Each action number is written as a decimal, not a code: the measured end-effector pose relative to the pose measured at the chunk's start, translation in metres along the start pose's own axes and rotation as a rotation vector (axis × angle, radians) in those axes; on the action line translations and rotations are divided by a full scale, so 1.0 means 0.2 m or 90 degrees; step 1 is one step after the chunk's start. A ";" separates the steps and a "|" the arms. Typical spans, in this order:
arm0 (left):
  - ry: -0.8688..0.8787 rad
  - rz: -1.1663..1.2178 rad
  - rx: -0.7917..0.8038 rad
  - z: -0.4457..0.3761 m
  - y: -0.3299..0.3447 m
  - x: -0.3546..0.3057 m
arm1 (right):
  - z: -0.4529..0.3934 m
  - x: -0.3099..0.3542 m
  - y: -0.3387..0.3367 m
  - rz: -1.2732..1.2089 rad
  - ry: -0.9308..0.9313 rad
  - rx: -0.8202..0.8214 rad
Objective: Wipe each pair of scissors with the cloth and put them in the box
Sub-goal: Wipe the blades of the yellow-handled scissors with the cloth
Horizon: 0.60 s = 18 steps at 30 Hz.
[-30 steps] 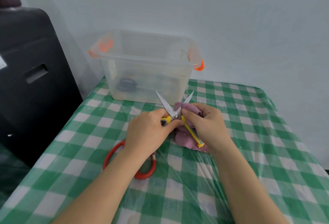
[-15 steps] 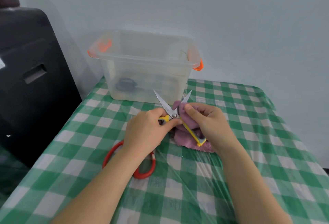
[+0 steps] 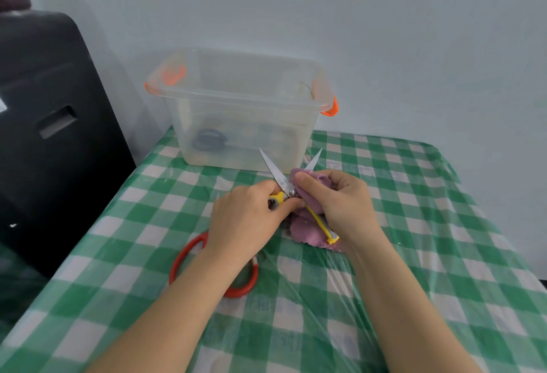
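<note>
Holding: the left hand [image 3: 248, 212] curls round one yellow handle of the yellow scissors [image 3: 284, 189], just above the bench [image 3: 414, 224].
Right hand: the right hand [image 3: 340, 201] pinches the purple cloth [image 3: 307, 204] round one blade, with the thumb on top near the silver screw.
Yellow scissors: the blades are spread open like a V and point away, toward the box. One blade is bare and shiny. The other blade pokes out of the cloth at its tip. The second yellow handle sticks out under the right hand, toward the person.
Purple cloth: part is bunched up in the right hand, and the rest hangs down and lies on the bench under the hands.
Red scissors: the red scissors [image 3: 189, 254] lie on the bench under the left arm. Only the big red handle loops show; the blades are hidden by the arm.
Box: the clear box [image 3: 245, 124] stands at the far side of the bench, near the wall. It has orange clips at both ends and no lid on. A dark pair of scissors [image 3: 208, 140] lies inside at the bottom.
Bench: it has a green and white check cover with shiny clear plastic on top.
Left side: a big black thing [image 3: 53, 124] stands beside the bench.
</note>
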<state>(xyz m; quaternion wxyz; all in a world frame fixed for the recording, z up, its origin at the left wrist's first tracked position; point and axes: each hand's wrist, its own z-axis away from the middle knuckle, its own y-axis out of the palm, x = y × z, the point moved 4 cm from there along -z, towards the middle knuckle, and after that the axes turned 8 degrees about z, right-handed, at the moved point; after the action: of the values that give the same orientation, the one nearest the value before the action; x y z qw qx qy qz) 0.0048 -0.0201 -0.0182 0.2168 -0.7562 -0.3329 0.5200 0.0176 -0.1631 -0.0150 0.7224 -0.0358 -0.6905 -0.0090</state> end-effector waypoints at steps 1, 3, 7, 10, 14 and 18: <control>-0.003 0.002 -0.002 0.00 0.00 0.00 | 0.00 0.00 -0.01 0.003 -0.001 0.010; -0.006 0.009 -0.002 0.01 0.00 0.01 | 0.00 0.01 -0.02 0.013 -0.012 0.025; 0.001 0.039 0.003 0.00 0.00 0.01 | 0.01 0.02 -0.04 0.056 -0.048 0.042; -0.002 0.049 0.010 -0.01 -0.01 0.02 | -0.01 0.02 -0.05 0.075 -0.051 0.074; 0.006 0.045 0.012 0.00 -0.01 0.03 | -0.03 -0.01 -0.06 0.101 -0.037 0.081; 0.011 0.058 0.005 -0.01 -0.01 0.02 | -0.04 -0.01 -0.07 0.100 -0.030 0.057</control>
<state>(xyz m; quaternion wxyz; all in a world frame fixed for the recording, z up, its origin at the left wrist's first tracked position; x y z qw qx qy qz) 0.0068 -0.0166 -0.0190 0.1990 -0.7742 -0.2940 0.5240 0.0250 -0.1785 -0.0170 0.7053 -0.0577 -0.7021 0.0794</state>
